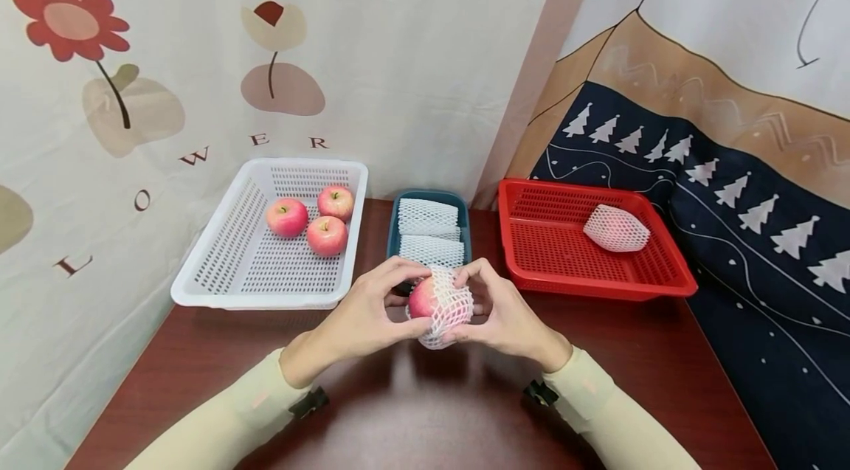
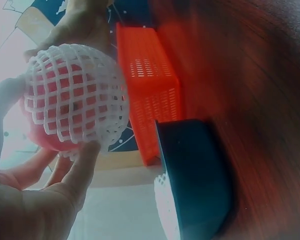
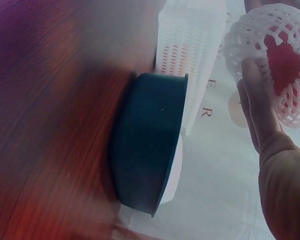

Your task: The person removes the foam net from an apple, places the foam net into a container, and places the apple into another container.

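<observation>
Both hands at one apple [image 1: 421, 301], held off the table [image 1: 428, 418], between them, just on the wearer's side of the teal box [image 3: 147, 132]. Left hand [image 1: 365, 310] curls round its left side, thumb near, fingers far. Right hand [image 1: 514, 313] curls round the opposite side, thumb and fingers gripping through the white net [image 1: 455, 310]. Net sheathes the apple's right part; red skin lies bare on the left, facing the left palm. Right wrist view: red shows through the net's mouth.

Spare nets [image 1: 429, 218] lie in the box, beyond the hands. White basket [image 1: 262, 300], farther off to the left: three loose apples [image 1: 287, 218]. Red basket [image 1: 538, 243], to the right: one netted apple [image 1: 616, 228], well apart from the right hand.
</observation>
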The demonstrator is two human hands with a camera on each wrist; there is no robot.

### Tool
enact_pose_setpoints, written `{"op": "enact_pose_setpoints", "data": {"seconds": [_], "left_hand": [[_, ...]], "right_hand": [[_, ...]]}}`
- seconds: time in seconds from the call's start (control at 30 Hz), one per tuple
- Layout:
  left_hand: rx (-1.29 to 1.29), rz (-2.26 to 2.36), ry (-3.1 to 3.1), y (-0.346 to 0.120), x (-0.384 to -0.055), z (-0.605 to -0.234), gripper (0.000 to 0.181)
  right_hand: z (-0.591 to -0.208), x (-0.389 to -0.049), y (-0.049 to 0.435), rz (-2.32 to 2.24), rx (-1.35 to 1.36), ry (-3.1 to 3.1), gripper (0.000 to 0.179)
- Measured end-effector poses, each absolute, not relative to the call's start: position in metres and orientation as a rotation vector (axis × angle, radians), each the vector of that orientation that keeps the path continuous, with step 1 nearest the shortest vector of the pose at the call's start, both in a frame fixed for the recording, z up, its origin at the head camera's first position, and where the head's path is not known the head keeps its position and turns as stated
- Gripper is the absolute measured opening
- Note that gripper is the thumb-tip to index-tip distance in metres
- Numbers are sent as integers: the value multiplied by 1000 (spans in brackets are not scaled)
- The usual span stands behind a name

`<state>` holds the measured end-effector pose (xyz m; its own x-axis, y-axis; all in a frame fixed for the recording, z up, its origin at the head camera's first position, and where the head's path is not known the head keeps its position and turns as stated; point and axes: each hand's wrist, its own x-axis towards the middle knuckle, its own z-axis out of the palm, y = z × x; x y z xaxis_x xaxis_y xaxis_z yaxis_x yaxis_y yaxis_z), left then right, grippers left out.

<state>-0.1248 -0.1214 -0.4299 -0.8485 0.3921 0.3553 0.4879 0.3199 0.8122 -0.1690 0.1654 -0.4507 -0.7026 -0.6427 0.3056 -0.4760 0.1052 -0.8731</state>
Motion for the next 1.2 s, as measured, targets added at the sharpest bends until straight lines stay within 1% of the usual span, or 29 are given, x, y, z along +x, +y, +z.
{"op": "enact_pose_setpoints", "data": {"seconds": [0.17,0.43,0.77,1.0,1.2], "left_hand": [[-810,-1607,-2474,-121,-124,-427,72],[-702,-1731,-2463,-118,-124,-428,68],[-662,-1741,-2486,-120,-127,-427,67],[-629,-1809,-2421,-124,-128,-428,66],[-604,-1834,-2401,-128,-128,-428,66]], "right_hand": [[-450,-170,165,-1679,-1148,2186,76],[-450,-172,165,-1723,-1081,2113,75],[-448,-175,165,-1716,-1061,2117,73],[-448,-178,168,-1722,-1057,2174,62],[-445,-178,171,-1692,-1065,2273,44]]}}
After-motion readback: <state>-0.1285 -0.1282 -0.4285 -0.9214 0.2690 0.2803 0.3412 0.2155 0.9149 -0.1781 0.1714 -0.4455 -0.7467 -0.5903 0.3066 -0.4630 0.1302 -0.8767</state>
